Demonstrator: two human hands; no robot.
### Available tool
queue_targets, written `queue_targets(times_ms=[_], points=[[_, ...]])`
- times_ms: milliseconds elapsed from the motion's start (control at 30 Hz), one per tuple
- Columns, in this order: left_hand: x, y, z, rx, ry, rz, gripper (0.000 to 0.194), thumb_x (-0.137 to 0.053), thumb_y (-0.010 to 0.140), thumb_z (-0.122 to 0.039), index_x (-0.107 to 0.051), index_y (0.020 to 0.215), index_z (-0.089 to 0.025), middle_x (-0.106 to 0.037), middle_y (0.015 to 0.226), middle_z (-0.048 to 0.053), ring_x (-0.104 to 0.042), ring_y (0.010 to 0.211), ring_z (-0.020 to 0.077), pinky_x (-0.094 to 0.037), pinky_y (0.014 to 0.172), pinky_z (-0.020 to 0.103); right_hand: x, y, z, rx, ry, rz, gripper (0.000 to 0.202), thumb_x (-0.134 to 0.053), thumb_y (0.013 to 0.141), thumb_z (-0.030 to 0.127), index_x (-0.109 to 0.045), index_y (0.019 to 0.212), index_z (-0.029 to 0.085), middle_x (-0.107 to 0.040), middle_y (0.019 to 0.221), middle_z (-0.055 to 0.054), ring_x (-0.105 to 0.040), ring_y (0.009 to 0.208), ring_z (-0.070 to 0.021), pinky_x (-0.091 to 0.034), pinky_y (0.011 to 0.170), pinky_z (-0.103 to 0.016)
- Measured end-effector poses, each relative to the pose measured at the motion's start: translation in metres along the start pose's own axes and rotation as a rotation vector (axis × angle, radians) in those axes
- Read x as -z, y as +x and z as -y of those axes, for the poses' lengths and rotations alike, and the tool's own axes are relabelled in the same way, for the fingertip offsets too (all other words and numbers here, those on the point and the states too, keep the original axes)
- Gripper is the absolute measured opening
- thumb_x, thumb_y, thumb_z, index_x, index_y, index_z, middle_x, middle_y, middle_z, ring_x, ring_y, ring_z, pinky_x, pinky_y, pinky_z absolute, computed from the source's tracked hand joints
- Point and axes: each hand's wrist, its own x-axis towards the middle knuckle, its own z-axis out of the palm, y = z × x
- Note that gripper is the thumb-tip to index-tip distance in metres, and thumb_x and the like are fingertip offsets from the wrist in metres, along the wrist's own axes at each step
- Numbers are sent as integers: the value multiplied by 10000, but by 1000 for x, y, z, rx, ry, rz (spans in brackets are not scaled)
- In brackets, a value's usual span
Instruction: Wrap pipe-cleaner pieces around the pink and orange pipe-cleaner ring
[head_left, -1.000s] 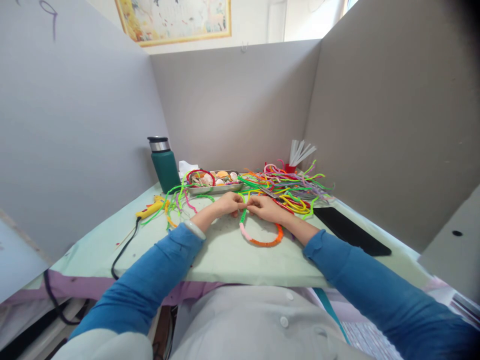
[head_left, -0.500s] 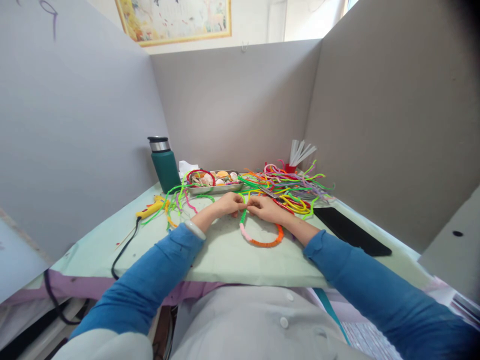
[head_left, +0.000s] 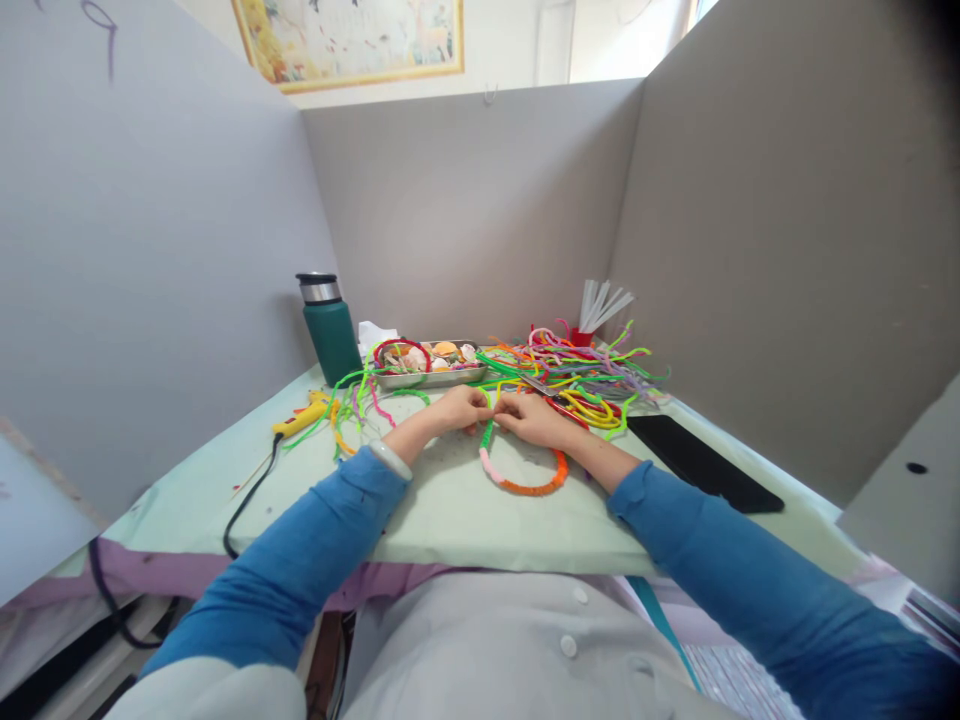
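A ring wrapped in coloured pipe cleaners [head_left: 529, 489], with green, pink and orange stretches, rests on the table in front of me. At its far side my left hand [head_left: 459, 408] and my right hand [head_left: 525, 416] meet, fingertips pinched close together. Both are closed on the ring's upper green part. A light green pipe cleaner end [head_left: 484, 395] sticks up between them. The fingers hide the exact grip and part of the ring's far side.
Behind the hands stands a metal tray [head_left: 431, 379] of shells and small decorations. Loose pipe cleaners [head_left: 570, 360] spread to its right. A green bottle [head_left: 330, 335] and yellow glue gun [head_left: 300, 415] are left; a black flat slab [head_left: 701, 462] lies right. Glue sticks [head_left: 600, 305] stand in a red cup.
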Motion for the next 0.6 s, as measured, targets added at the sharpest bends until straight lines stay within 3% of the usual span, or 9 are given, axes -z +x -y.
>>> queue_targets(times_ms=[600], points=[[-2,0,0,-22,60,-7,243,-485,688,-365,-544,673,-129,-560,513,12,-490,438,92,-343,423,181,-1,0,-1,20,-65,8,132,-469,759,246,-558,768,149,-573,700,-24,-459,608,-104,-310,552,-207]])
